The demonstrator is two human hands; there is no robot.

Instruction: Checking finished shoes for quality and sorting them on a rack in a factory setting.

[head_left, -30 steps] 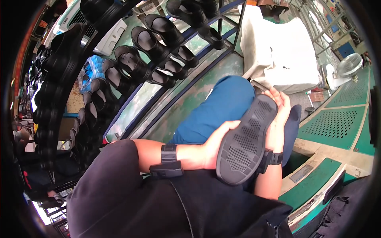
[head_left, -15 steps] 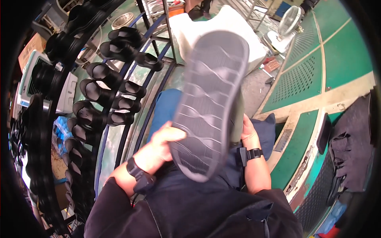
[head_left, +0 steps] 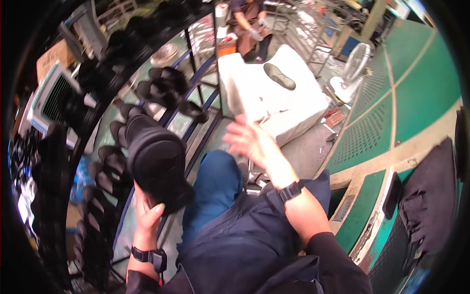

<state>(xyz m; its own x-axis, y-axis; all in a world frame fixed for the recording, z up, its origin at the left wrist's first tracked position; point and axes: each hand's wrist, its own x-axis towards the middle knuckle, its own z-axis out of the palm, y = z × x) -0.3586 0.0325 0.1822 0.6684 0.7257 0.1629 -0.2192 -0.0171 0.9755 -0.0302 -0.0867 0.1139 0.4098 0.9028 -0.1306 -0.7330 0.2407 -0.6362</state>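
My left hand point(head_left: 148, 210) grips a black slide sandal point(head_left: 159, 157) by its near end, holding it beside the rack at the left. The sandal's wide strap faces me. My right hand point(head_left: 252, 142) is raised over my lap with fingers spread and nothing in it, a little blurred. Ahead of it stands a white-covered block point(head_left: 298, 117), on which lies a flat olive-green sole-shaped piece point(head_left: 280, 76). Several similar black sandals point(head_left: 169, 85) sit on the rack's bars, partly hidden behind the held one.
A dark metal rack point(head_left: 188, 130) fills the left side. Green perforated panels point(head_left: 362, 130) run along the right, with a dark cloth point(head_left: 428, 191) hanging there. A white fan point(head_left: 350, 73) stands beyond the block. Farther off, a gloved person point(head_left: 252, 27) sits.
The sandal has gone from in front of me, sole showing, to the rack on the left. My right hand has left it and opened. The olive-green piece now lies on the white block.
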